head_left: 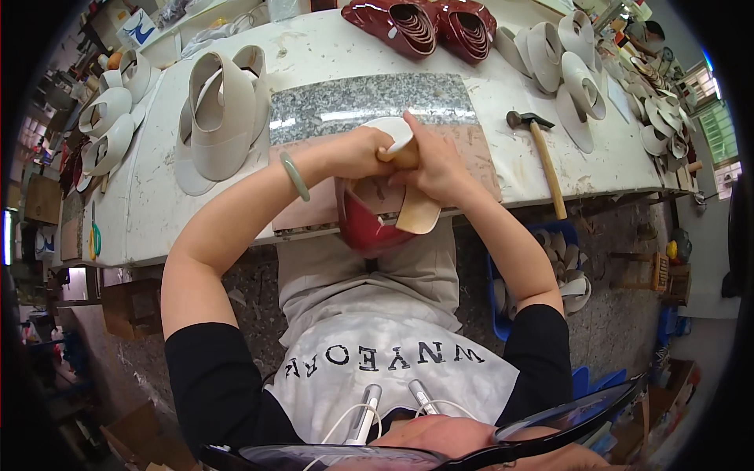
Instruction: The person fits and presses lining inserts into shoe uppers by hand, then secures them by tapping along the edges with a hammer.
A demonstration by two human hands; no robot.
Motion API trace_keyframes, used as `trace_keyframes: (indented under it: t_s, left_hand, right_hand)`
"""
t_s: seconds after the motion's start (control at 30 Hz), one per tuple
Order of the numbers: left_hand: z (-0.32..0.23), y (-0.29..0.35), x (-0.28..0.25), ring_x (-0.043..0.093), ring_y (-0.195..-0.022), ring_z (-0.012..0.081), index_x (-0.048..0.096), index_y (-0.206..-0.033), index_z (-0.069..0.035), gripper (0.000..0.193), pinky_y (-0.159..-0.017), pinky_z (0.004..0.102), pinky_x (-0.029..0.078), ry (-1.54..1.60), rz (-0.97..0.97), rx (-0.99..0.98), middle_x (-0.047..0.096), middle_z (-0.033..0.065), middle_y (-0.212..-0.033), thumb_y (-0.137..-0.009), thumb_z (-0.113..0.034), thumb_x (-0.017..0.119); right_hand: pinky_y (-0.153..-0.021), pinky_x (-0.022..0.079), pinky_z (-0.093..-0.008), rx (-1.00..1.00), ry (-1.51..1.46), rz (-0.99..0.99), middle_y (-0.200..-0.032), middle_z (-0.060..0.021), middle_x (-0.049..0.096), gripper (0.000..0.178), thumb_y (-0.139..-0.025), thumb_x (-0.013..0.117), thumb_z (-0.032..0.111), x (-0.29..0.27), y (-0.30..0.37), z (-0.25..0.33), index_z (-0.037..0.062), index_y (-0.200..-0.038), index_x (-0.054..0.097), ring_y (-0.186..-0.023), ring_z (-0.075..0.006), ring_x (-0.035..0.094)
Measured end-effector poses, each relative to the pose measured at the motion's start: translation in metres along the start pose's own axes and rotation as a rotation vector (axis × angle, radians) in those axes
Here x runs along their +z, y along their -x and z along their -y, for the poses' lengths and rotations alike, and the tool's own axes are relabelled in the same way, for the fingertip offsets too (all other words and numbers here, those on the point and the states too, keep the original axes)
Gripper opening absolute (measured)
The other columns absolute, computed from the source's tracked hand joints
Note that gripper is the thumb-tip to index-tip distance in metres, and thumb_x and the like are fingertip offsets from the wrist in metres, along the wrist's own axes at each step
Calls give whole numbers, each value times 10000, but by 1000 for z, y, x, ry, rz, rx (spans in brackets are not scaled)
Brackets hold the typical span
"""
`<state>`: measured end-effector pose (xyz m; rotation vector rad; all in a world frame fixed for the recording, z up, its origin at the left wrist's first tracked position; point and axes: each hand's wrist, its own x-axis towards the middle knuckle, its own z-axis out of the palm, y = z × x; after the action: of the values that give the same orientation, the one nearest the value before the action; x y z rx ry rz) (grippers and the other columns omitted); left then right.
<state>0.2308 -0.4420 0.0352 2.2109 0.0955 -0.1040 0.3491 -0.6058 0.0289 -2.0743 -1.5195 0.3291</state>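
Observation:
A glossy red shoe upper (pixel 363 226) with a tan lining piece (pixel 419 212) hangs at the front edge of the stone slab, its lower part smeared by motion. Above it, a curved white and tan piece (pixel 399 141) shows between my hands; whether it is joined to the upper I cannot tell. My left hand (pixel 365 153) is closed on the edge of this curved piece, a green bangle on its wrist. From the other side, my right hand (pixel 438 163) grips the same piece with the thumb and fingers wrapped round it. The fingertips are partly hidden.
Under my hands lies a stone slab (pixel 314 106) partly covered by pinkish sheet. A hammer (pixel 546 161) rests to its right. White shoe pieces (pixel 222 118) stand at left, more at right. Red uppers (pixel 420 27) lie at the back. Green-handled scissors (pixel 95 235) are far left.

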Motion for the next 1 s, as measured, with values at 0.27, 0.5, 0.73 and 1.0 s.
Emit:
trace_keyframes:
  t_s: [0.27, 0.5, 0.73, 1.0]
  left_hand:
    - [15, 7, -14, 665, -694, 251, 726, -866, -18, 310, -662, 350, 521, 12, -151, -260, 692, 155, -756, -693, -266, 794]
    - [8, 3, -12, 680, -741, 298, 729, -872, -16, 367, -690, 371, 531, -137, -185, -285, 695, 180, -794, -717, -345, 774]
    - [2, 1, -12, 673, -772, 337, 712, -856, 15, 411, -710, 393, 529, -345, -181, -264, 678, 218, -808, -726, -372, 763]
    - [23, -9, -22, 652, -745, 307, 723, -929, -69, 329, -720, 366, 508, -352, -12, -91, 687, 163, -826, -779, -362, 722]
  right_hand:
    - [-725, 504, -415, 83, -187, -152, -826, -174, 664, 259, -749, 749, 257, 13, -5, -7, 38, -880, 704, -802, -346, 638]
    - [-726, 476, -416, 110, 14, -74, -839, -171, 655, 268, -775, 730, 276, 13, -8, -1, 38, -890, 685, -814, -341, 630]
    - [-859, 316, -415, -58, 271, -217, -1085, -95, 576, 487, -810, 683, 223, 27, 3, -17, 106, -1236, 477, -1037, -266, 531]
    - [-924, 344, -438, -289, 379, -586, -1183, -109, 550, 615, -768, 737, 262, -14, -23, -46, 40, -1278, 475, -1099, -290, 491]
